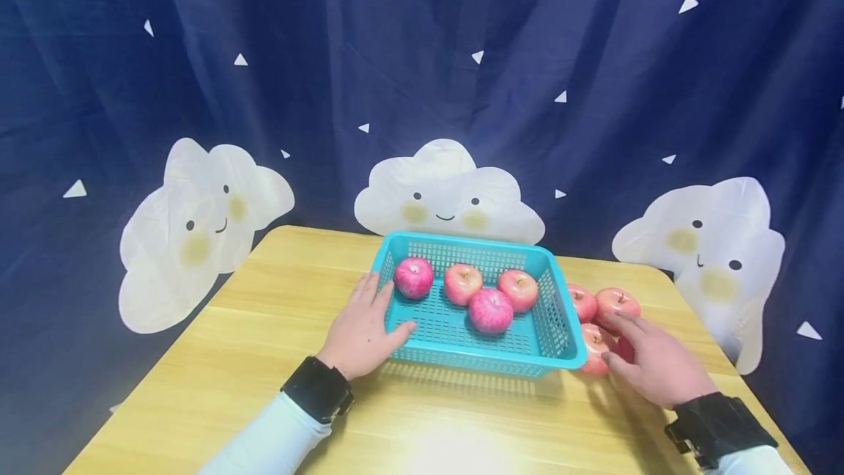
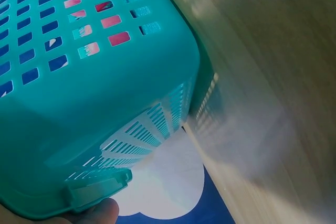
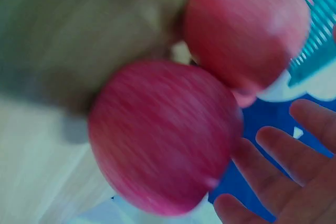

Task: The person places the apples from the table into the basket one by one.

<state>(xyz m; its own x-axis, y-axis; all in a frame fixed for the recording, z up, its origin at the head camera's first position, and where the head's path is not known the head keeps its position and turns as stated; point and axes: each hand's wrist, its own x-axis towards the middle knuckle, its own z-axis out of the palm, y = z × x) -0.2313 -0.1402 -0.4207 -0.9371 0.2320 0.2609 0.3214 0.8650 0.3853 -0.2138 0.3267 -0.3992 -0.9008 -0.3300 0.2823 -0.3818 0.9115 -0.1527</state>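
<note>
A turquoise plastic basket (image 1: 461,361) stands on the table with two pinkish apples (image 1: 463,284) and two deeper red apples (image 1: 491,311) inside. My left hand (image 1: 361,328) rests on its left rim, fingers fairly straight and thumb spread over the front corner. The left wrist view shows a fingertip (image 2: 107,211) at the rim's handle tab. Right of the basket, my right hand (image 1: 659,361) reaches over several apples (image 1: 596,349) with fingers extended and thumb apart. A dark red apple (image 3: 165,137) lies close to those fingers, partly hidden under the hand in the head view.
The wooden table (image 1: 264,336) extends on both sides of the basket and in front of it. Behind the table hangs a dark blue curtain (image 1: 409,79) with white clouds and small triangles. A pinkish apple (image 1: 617,303) sits beyond the right hand's fingertips.
</note>
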